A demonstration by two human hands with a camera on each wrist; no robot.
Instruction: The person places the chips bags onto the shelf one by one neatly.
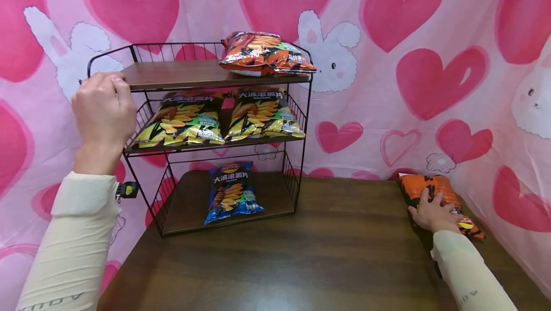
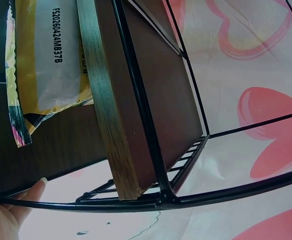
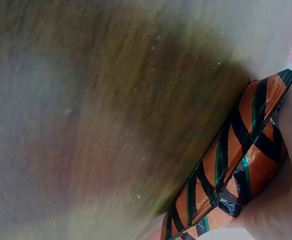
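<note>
My left hand is closed at the upper left side of a three-tier shelf rack. In the left wrist view its fingertip curls round the black wire frame. Far to the right, my right hand rests with spread fingers on an orange chip bag lying on the table. The right wrist view shows this bag's striped edge beside the hand; the fingertips are hidden there. Another orange chip bag lies on the rack's top shelf, at its right end.
Two yellow chip bags, a left one and a right one, lean on the middle shelf. A blue chip bag lies on the bottom shelf. The brown table meets a pink heart-patterned cloth behind and at the right.
</note>
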